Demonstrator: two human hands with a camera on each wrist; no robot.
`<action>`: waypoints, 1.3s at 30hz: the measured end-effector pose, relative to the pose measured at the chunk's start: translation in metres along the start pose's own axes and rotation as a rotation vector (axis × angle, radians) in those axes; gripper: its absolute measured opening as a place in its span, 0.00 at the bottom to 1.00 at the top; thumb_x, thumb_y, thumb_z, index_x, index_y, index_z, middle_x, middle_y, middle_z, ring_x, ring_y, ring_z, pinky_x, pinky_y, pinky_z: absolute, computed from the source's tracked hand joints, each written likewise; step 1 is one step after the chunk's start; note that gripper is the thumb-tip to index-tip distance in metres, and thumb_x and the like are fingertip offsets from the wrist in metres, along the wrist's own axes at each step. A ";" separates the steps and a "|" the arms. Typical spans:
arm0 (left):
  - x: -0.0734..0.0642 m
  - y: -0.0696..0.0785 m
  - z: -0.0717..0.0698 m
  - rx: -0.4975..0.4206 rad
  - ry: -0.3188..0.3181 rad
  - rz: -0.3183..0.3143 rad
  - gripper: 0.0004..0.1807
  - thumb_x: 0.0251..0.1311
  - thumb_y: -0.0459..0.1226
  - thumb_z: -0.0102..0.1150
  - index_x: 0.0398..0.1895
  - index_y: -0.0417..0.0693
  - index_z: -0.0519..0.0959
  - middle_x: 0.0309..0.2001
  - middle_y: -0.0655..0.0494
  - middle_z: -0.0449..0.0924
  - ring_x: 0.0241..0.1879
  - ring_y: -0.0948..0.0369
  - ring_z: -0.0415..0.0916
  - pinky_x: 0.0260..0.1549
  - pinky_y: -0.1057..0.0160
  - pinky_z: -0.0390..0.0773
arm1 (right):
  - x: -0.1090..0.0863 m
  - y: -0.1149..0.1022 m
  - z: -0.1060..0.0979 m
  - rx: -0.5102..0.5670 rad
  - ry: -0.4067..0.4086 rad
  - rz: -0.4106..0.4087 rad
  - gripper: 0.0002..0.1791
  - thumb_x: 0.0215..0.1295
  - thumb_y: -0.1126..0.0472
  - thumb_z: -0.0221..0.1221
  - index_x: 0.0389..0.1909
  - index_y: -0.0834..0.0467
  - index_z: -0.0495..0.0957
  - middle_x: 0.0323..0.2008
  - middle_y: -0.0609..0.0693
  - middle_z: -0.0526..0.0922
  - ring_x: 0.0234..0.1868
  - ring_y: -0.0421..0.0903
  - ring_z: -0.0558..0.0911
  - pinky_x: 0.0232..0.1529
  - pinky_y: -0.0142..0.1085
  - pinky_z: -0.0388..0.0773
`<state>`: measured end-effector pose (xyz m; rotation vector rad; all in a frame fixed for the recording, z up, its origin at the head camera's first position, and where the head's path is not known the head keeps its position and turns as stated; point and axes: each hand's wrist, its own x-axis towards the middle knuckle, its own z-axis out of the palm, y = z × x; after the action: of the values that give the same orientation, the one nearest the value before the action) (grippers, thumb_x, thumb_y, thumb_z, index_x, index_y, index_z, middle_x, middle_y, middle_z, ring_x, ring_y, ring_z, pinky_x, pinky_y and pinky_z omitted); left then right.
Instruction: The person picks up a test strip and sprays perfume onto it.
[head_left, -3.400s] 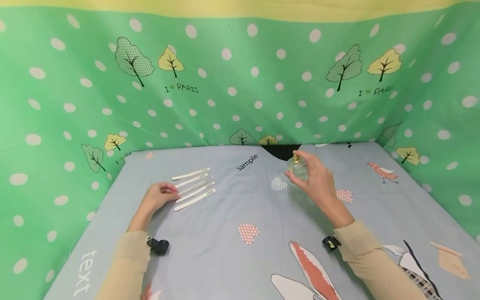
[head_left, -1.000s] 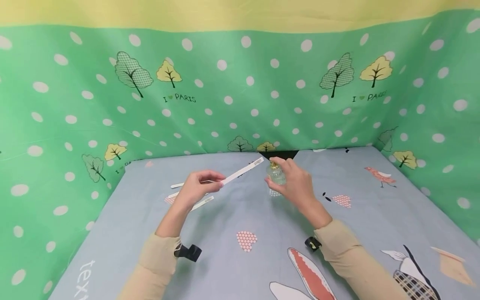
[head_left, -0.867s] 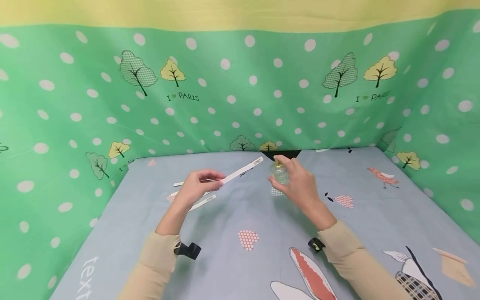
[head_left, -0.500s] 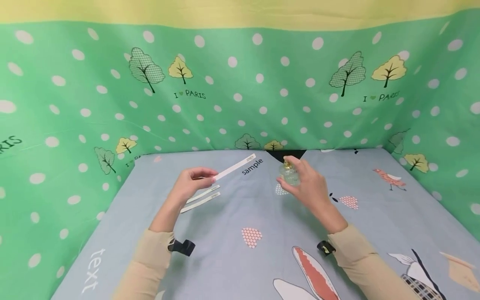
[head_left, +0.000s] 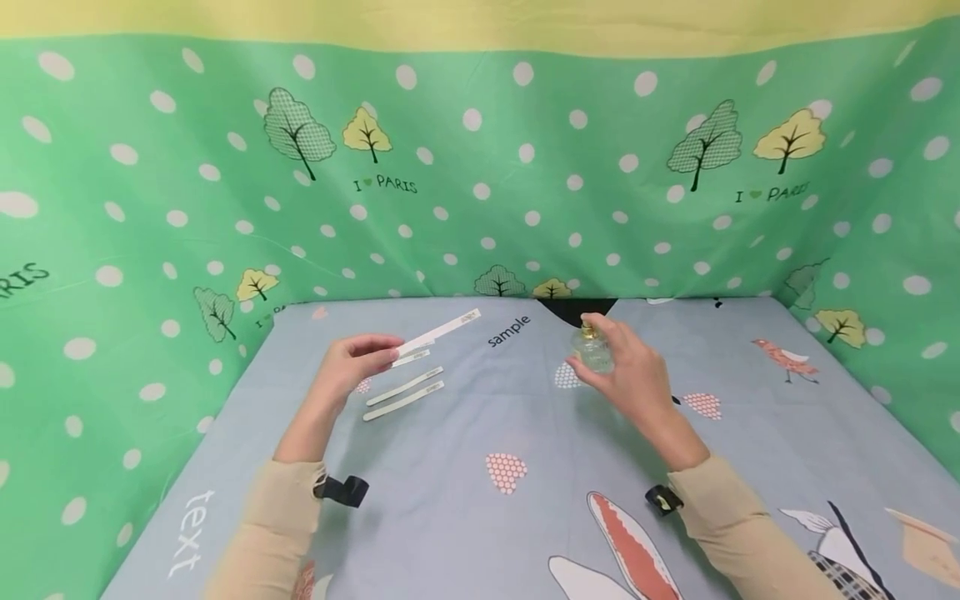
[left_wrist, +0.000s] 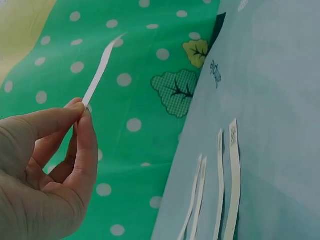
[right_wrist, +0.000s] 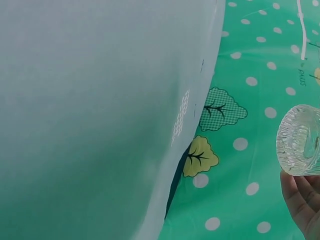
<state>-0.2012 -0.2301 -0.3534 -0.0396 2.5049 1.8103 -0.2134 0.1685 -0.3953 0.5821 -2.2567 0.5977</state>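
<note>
My left hand (head_left: 351, 367) pinches one end of a white perfume test strip (head_left: 444, 329) between thumb and fingertips. The strip is raised above the table, its printed end pointing up and to the right; in the left wrist view the strip (left_wrist: 100, 72) bends slightly. Below it, several more test strips (head_left: 405, 402) lie side by side on the cloth, some partly hidden by the hand and held strip. My right hand (head_left: 637, 375) holds a round clear glass perfume bottle (head_left: 594, 352) upright in the air, a finger on its gold spray top (head_left: 587, 331). Bottle and strip are apart.
A grey-blue printed cloth (head_left: 465, 533) covers the table. Green dotted fabric (head_left: 450, 225) hangs behind and at both sides. Black wrist straps (head_left: 351, 491) sit at the sleeve cuffs.
My left hand has picked a strip off the table and brought it near the bottle, then drawn it back leftward. My right hand, still holding the bottle, has shifted slightly right lately.
</note>
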 end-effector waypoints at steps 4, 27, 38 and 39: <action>0.003 -0.007 -0.010 0.011 0.021 -0.016 0.22 0.64 0.39 0.65 0.58 0.34 0.79 0.41 0.68 0.83 0.39 0.73 0.82 0.44 0.75 0.82 | 0.001 0.003 -0.001 -0.003 0.015 -0.001 0.38 0.49 0.52 0.74 0.63 0.49 0.70 0.40 0.56 0.83 0.20 0.44 0.70 0.14 0.29 0.59; 0.008 -0.050 -0.042 -0.058 0.048 -0.162 0.19 0.64 0.30 0.63 0.57 0.30 0.78 0.42 0.63 0.84 0.36 0.75 0.81 0.42 0.74 0.83 | -0.006 0.001 -0.005 -0.016 -0.004 0.025 0.38 0.50 0.51 0.74 0.62 0.49 0.69 0.39 0.57 0.82 0.19 0.47 0.71 0.14 0.31 0.62; 0.015 -0.078 -0.049 -0.079 0.036 -0.241 0.15 0.62 0.29 0.63 0.52 0.35 0.83 0.38 0.66 0.84 0.35 0.74 0.81 0.44 0.71 0.84 | -0.008 0.006 -0.003 -0.022 0.003 0.023 0.38 0.48 0.50 0.75 0.62 0.49 0.71 0.39 0.56 0.82 0.19 0.46 0.69 0.14 0.31 0.60; 0.016 -0.079 -0.049 -0.081 0.035 -0.252 0.15 0.62 0.28 0.63 0.52 0.35 0.83 0.38 0.66 0.83 0.36 0.74 0.81 0.44 0.71 0.84 | -0.009 0.006 -0.002 -0.021 0.003 0.024 0.38 0.49 0.50 0.75 0.62 0.49 0.71 0.40 0.56 0.82 0.19 0.46 0.70 0.14 0.31 0.60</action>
<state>-0.2143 -0.3017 -0.4141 -0.3756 2.3215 1.8196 -0.2099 0.1766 -0.4017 0.5439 -2.2678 0.5852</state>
